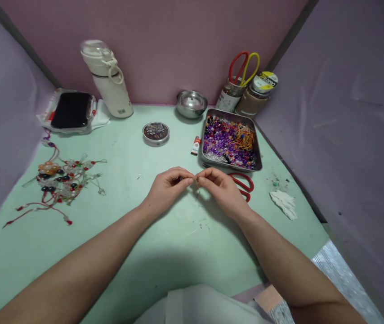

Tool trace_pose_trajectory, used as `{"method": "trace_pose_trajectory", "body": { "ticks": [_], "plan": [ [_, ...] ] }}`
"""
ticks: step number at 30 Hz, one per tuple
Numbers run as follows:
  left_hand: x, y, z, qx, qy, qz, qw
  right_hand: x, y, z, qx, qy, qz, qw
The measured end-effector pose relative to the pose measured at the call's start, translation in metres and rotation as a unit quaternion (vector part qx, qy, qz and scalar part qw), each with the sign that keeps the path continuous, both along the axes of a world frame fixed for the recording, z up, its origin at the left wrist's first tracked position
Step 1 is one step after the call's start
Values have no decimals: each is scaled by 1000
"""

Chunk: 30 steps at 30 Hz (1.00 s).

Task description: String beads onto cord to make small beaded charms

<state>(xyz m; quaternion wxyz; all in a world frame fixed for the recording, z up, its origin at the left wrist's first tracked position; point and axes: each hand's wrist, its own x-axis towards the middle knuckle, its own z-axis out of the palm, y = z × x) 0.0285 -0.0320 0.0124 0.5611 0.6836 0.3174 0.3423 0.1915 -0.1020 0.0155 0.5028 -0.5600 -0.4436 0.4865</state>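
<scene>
My left hand (169, 185) and my right hand (219, 188) meet over the middle of the table, thumbs and forefingers pinched together. Between the fingertips runs a thin orange-brown cord (197, 181), its loose end hanging below. The fingers hide most of it. Beside my right hand lie red-handled scissors (246, 182), their blades covered by that hand. Just beyond it stands a metal tray (234, 167) full of purple, black, red and clear beads, with a tangle of orange and yellow cords (244, 139) on top. A small lighter (195, 146) rests at the tray's left.
Beaded ornaments with red cords (59, 182) lie at left. Along the back are a phone (71, 110) on a package, a white bottle (109, 83), a metal bowl (192, 103) and jars (254, 96). A round tin (156, 132) sits mid-table; crumpled tissue (283, 204) lies right.
</scene>
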Motion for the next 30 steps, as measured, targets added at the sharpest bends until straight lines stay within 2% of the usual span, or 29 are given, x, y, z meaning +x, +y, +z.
{"method": "trace_pose_trajectory", "body": {
  "ticks": [3, 5, 7, 9, 12, 19, 30],
  "plan": [
    [1, 1, -1, -14, 22, 10, 1000, -1, -1, 1, 88, -131, -48, 986],
    [2, 0, -2, -8, 36, 16, 999, -3, -3, 1, 166, -223, -75, 958],
    [3, -1, -3, 20, 51, 26, 998, -5, -4, 1, 229, -312, -100, 917],
    [4, -2, -5, 61, 64, 34, 995, -8, -6, 0, 255, -380, -115, 882],
    [4, -4, -8, 117, 77, 38, 989, -11, -6, -2, 247, -439, -116, 856],
    [5, -6, -12, 155, 78, 35, 984, -11, -5, -7, 232, -469, -116, 845],
    [5, -6, -10, 132, 79, 45, 987, -12, -4, -5, 221, -444, -107, 862]
  ]
}}
